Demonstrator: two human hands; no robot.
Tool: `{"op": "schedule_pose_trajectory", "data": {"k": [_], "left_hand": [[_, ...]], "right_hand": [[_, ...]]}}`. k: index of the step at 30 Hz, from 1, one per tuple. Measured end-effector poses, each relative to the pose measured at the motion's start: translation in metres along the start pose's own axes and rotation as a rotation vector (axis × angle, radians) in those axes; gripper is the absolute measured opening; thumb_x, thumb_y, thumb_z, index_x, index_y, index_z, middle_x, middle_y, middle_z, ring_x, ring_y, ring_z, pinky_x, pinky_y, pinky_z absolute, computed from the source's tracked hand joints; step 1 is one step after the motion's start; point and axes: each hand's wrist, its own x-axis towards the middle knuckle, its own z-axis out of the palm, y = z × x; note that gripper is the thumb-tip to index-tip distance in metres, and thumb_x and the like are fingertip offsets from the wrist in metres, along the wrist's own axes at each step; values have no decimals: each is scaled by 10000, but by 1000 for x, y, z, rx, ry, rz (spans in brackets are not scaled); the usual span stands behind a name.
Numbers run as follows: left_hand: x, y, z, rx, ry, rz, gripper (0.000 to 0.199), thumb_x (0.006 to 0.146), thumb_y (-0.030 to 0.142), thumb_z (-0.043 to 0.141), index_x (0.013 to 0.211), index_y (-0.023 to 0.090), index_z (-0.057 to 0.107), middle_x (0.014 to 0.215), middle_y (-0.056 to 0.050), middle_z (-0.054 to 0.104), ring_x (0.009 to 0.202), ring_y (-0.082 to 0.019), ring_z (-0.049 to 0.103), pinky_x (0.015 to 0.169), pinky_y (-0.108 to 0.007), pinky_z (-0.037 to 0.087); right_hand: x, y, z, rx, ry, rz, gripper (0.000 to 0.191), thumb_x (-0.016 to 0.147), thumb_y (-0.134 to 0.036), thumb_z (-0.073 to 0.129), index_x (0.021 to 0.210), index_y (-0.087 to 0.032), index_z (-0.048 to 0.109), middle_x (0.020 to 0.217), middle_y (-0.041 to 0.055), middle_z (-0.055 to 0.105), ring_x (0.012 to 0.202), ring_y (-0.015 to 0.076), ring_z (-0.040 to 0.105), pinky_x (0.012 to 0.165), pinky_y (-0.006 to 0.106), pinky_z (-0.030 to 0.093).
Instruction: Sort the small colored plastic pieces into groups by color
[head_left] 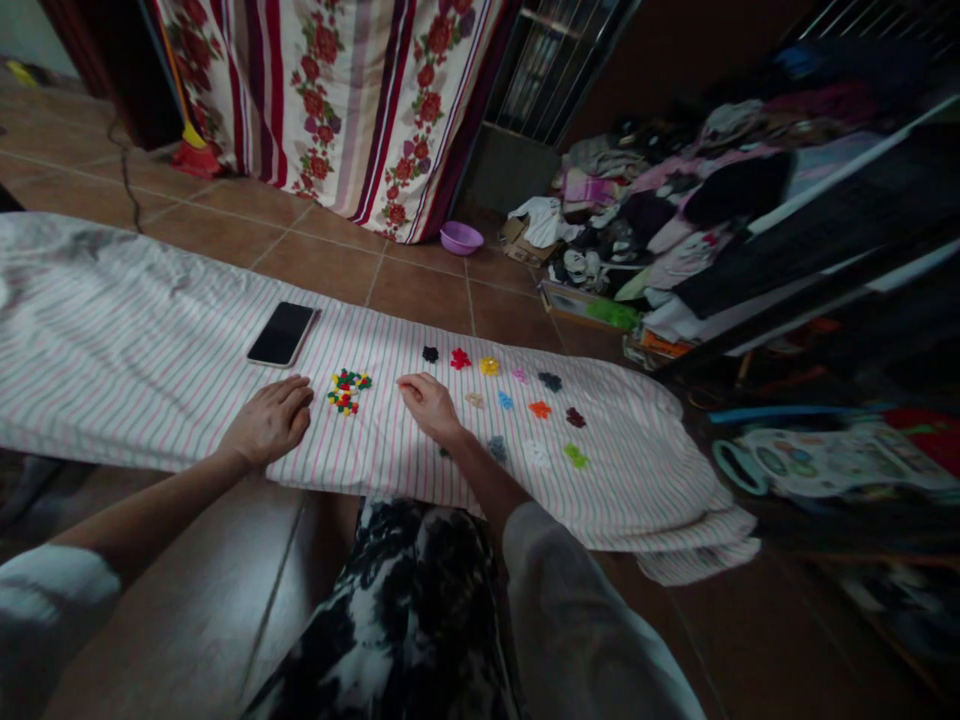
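My left hand (270, 420) rests palm down on the striped cloth, fingers stretched out and holding nothing. Just right of its fingertips lies a loose cluster of small red, green, yellow and white pieces (349, 381). My right hand (429, 402) hovers or rests right of that cluster, thumb and fingers pinched together; whatever they hold, if anything, is too small to see. Beyond it sit little heaps sorted by colour, among them a black heap (430, 354), a red heap (460, 358), a yellow heap (489, 366), an orange heap (540, 409) and a lime green heap (576, 456). My right wrist partly hides a dark heap.
A smartphone (283, 333) with a dark screen lies on the striped cloth (165, 340), beyond my left hand. Past the far edge, a purple basin (461, 238) stands on the tiled floor. Piled clothes (675, 210) and a rack are at the right.
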Motion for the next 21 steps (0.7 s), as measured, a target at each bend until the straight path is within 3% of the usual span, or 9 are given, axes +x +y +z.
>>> {"op": "schedule_pose_trajectory", "data": {"k": [7,15,21], "left_hand": [[0,-4,0,-5,0,14,327,898,329,422,1071,166,647,1225,-156,679,1208,-306,615,1044,-510,502],[0,-4,0,19,5,37,332,913,348,380,1054,187,633,1198,-157,687,1187,-306,624,1040,-508,507],[1,-3,-3,-22,0,12,301,882,339,439,1047,202,650,1183,-154,700,1166,-330,629,1027,-551,517]], "right_hand": [[-31,54,-61,-43,215,154,255,858,-258,511,963,-174,728,933,83,695,833,193,633,806,318,513],[-68,120,-149,-298,430,490,287,807,-249,495,953,-198,737,965,85,735,894,221,658,880,361,519],[-75,148,-170,-346,463,626,299,792,-265,497,944,-223,751,916,70,737,878,229,674,861,372,526]]}}
